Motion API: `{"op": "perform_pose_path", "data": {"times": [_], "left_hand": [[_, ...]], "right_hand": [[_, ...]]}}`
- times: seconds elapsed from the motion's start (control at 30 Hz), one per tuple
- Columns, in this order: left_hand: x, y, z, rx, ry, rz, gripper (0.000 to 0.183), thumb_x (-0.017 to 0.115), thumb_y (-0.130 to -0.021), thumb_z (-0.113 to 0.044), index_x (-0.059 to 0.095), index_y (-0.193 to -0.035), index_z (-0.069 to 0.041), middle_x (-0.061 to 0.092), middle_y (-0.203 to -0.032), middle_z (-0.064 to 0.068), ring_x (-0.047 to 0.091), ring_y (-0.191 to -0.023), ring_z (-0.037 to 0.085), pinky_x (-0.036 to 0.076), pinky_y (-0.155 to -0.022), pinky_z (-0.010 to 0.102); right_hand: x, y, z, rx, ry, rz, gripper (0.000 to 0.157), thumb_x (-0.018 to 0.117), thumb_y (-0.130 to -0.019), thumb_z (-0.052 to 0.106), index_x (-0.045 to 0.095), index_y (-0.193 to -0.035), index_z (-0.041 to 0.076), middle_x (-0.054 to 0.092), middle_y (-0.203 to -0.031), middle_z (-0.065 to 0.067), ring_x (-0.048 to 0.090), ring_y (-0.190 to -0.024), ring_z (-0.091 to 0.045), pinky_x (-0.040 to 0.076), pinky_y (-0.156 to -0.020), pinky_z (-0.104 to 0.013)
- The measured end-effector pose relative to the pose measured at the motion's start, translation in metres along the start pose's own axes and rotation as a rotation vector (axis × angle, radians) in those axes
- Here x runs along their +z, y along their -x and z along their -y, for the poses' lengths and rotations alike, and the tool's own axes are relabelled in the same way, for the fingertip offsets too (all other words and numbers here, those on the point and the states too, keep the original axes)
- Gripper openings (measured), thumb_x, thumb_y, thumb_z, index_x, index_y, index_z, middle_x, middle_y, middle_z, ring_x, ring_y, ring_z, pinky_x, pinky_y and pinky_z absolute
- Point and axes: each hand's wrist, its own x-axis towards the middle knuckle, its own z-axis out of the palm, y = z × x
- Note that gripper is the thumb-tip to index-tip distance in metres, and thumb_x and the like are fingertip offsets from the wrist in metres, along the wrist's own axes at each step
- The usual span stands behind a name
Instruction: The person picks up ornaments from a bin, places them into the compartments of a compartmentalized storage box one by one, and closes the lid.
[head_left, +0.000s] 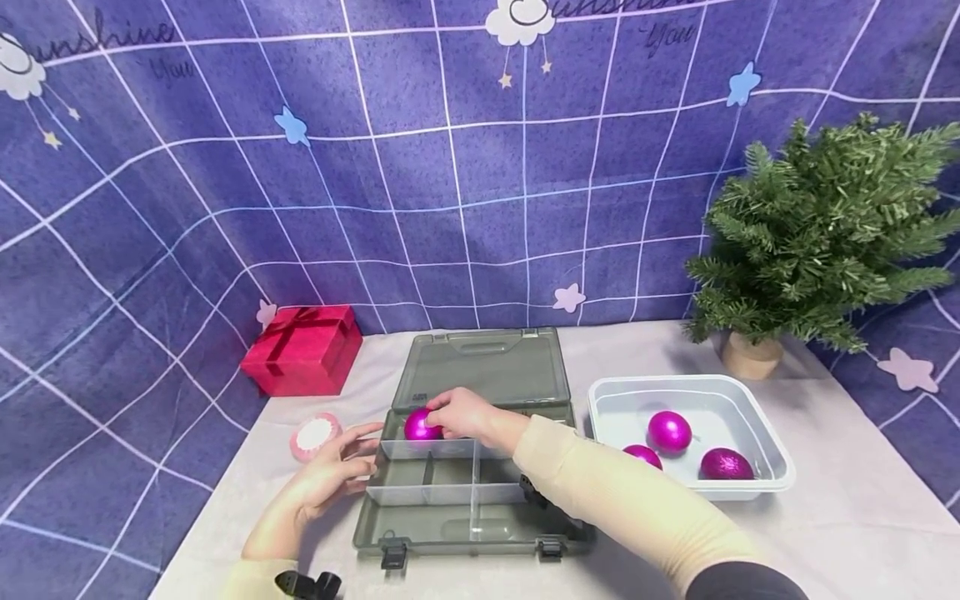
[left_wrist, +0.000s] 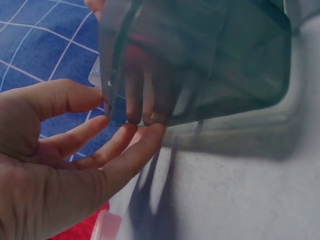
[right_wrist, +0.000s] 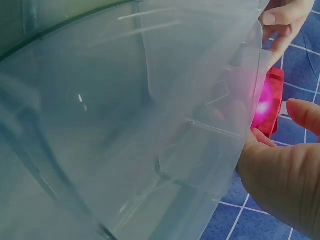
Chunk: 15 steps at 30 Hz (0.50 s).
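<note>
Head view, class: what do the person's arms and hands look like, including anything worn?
The left hand and right hand wear no gloves. The left sleeve is cream, with a black strapped device at the wrist. The right sleeve is cream too, with a dark section farther up the arm.

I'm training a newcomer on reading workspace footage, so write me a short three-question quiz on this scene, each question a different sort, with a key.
1. Multiple choice: what touches the magenta ball at the divided case? A) the left hand; B) the right hand; C) the red box.
2. True or false: the case's lid is closed.
3. Count: how many magenta balls show in the white tub?

Key:
1. B, the right hand.
2. False; the lid is folded back open.
3. Three, one of them partly hidden.
</note>
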Motion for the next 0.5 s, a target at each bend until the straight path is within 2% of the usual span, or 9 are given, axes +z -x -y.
{"op": "perform_pose_path", "data": {"times": [0.1,0.17,0.33,0.43,0.5], "left_hand": [[-0.003,-0.001,-0.003,0.002,-0.006,0.013,0.074,0.060,-0.091,0.004,0.027,-0.157,0.002,0.031,-0.151,0.037,0.053,-0.115,0.026,0.049,-0.091,0.048],[-0.004,-0.001,-0.005,0.002,-0.008,0.021,0.073,0.059,-0.092,0.004,0.026,-0.157,0.002,0.031,-0.151,0.037,0.053,-0.115,0.026,0.049,-0.090,0.048],[-0.003,-0.001,-0.004,-0.003,0.003,0.025,0.073,0.059,-0.091,0.004,0.026,-0.156,0.003,0.031,-0.150,0.037,0.054,-0.112,0.025,0.049,-0.088,0.046],[-0.002,-0.001,-0.003,-0.005,0.015,0.018,0.073,0.059,-0.091,0.005,0.026,-0.156,0.003,0.031,-0.150,0.036,0.054,-0.111,0.025,0.049,-0.087,0.046],[-0.002,-0.002,-0.003,-0.006,0.018,0.012,0.073,0.059,-0.091,0.005,0.027,-0.157,0.003,0.032,-0.150,0.036,0.054,-0.113,0.026,0.049,-0.088,0.046]], "right_hand": [[0.001,-0.002,0.000,-0.001,0.009,0.016,0.042,0.066,-0.091,0.002,0.062,-0.132,-0.008,0.069,-0.106,-0.014,0.068,-0.097,-0.032,0.056,-0.086,-0.037],[0.001,-0.003,0.001,-0.001,0.010,0.024,0.043,0.066,-0.091,0.002,0.062,-0.133,-0.008,0.069,-0.105,-0.013,0.067,-0.093,-0.029,0.057,-0.086,-0.035],[-0.003,0.000,0.002,0.005,0.010,0.057,0.042,0.064,-0.093,0.001,0.060,-0.134,-0.008,0.065,-0.098,-0.008,0.055,-0.072,-0.016,0.055,-0.086,-0.036],[-0.010,0.005,0.010,-0.002,-0.007,0.085,0.040,0.062,-0.095,0.000,0.058,-0.133,-0.010,0.065,-0.102,-0.012,0.054,-0.074,-0.016,0.055,-0.088,-0.038],[-0.018,0.010,0.020,-0.017,-0.011,0.097,0.037,0.060,-0.097,0.000,0.058,-0.132,-0.009,0.065,-0.105,-0.015,0.059,-0.081,-0.020,0.055,-0.088,-0.038]]}}
